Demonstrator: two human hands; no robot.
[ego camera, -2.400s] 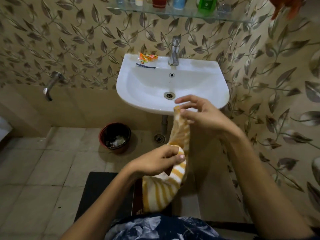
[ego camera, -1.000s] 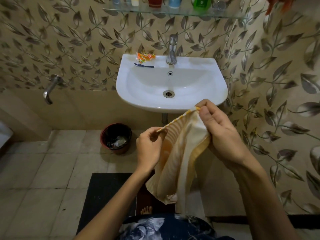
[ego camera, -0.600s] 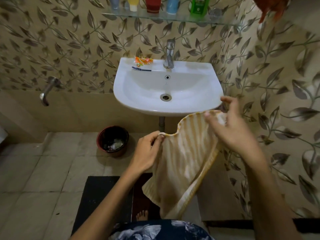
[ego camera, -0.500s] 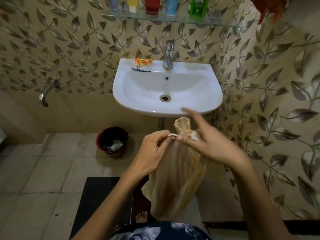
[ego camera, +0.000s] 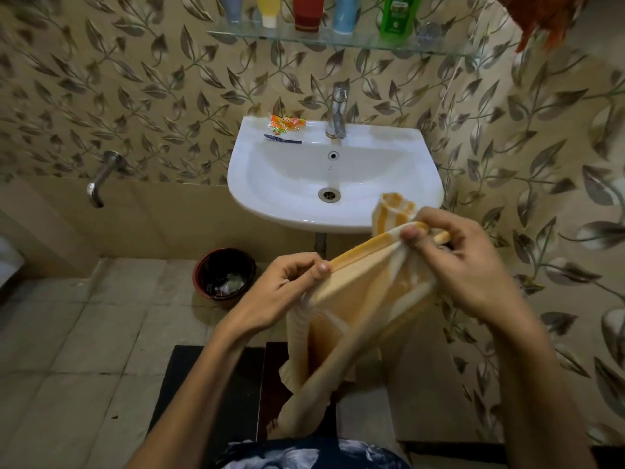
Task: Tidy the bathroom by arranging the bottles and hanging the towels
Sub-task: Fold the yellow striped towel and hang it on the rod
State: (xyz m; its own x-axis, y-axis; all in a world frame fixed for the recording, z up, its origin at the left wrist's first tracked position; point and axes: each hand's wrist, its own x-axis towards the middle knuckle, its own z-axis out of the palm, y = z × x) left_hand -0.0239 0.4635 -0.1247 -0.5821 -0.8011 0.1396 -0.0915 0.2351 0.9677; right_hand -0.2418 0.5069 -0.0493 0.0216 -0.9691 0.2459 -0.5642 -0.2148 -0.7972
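Note:
I hold a yellow-and-white striped towel in front of the white sink. My left hand pinches its top edge at the left end. My right hand grips the same edge higher up on the right, so the edge runs taut and slanted between them. One towel corner sticks up above my right fingers; the rest hangs down to my lap. Several bottles, among them a green bottle and a red bottle, stand on the glass shelf above the tap. An orange towel hangs at the top right.
A chrome tap, an orange packet and a dark toothbrush sit on the sink rim. A red bin stands on the tiled floor at the left of the sink pipe. A wall spout juts out at left. A dark mat lies underfoot.
My hands were bunched together on the towel half a second ago; now they have moved apart, the right one up and to the right, stretching the top edge out.

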